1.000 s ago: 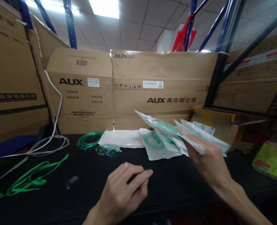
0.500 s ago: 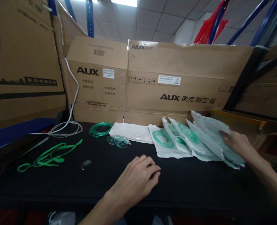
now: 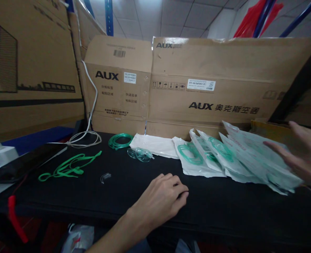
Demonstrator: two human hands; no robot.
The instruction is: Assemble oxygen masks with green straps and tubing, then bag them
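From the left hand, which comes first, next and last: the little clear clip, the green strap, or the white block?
1. Little clear clip, just left of the left hand.
2. Green strap, farther left.
3. White block, at the far left edge.

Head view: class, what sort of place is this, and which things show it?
Probably a warehouse or storeroom workbench. Large cardboard boxes stand behind the black table, blue rack posts rise behind them, and sealed packets of green tubing lie fanned out by the right hand.
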